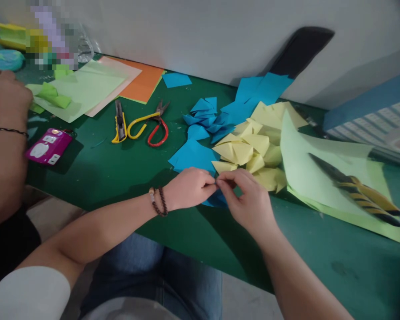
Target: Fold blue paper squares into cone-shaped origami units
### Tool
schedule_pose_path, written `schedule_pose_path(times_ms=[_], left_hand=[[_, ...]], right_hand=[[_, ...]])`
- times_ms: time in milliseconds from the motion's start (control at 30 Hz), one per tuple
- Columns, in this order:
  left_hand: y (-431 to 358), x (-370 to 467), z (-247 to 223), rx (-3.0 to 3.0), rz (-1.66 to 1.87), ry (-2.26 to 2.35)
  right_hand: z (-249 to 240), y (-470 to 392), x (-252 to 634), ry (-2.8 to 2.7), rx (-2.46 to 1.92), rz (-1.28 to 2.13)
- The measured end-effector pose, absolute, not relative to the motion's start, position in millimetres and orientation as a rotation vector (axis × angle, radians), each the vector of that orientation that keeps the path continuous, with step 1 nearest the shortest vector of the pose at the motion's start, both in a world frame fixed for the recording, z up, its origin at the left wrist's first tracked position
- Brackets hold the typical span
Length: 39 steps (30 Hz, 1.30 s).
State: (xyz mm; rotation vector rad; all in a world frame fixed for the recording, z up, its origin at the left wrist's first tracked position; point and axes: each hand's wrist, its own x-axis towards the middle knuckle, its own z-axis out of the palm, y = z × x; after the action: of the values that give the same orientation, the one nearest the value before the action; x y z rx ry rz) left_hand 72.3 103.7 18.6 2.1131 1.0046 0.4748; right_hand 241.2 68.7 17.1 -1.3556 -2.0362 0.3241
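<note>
My left hand [192, 188], with beaded bracelets on its wrist, is closed with thumb and forefinger pinched together. Tip to tip with it, my right hand [248, 198] makes a pinch too. A tiny dark bit shows where the fingertips meet, too small to name. Just beyond the hands lie blue paper sheets [195, 155] and a heap of folded yellow paper pieces [240, 151]. Folded blue paper pieces [205, 113] sit farther back. Some blue paper [216, 201] shows beneath the fingers; whether they touch it I cannot tell.
Left of the blue paper lie scissors [158, 116] with one yellow and one red handle, a yellow cutter [120, 124] and a purple box-like item [50, 146]. Scissors with striped handles [363, 191] rest on green sheets [320, 151] at right. Another person's arm [5, 142] is at left.
</note>
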Motion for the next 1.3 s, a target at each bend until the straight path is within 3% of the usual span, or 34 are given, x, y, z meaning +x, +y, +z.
schedule_pose_path(times_ms=[233, 567, 900, 1300], left_hand=[[106.3, 70.8, 21.2, 2.094, 0.522, 1.048], [104.5, 71.6, 20.3, 2.063, 0.555, 1.05], [108.9, 70.0, 18.3, 1.972, 0.501, 1.135], [109.4, 68.4, 19.9, 1.961, 0.481, 1.089]], right_hand=[[21.5, 67.9, 242.9, -1.782, -1.509, 0.577], [16.1, 69.2, 244.1, -1.896, -1.503, 0.394], [17.0, 68.5, 246.3, -1.863, -1.514, 0.497], [17.2, 68.2, 244.4, -1.943, -1.47, 0.36]])
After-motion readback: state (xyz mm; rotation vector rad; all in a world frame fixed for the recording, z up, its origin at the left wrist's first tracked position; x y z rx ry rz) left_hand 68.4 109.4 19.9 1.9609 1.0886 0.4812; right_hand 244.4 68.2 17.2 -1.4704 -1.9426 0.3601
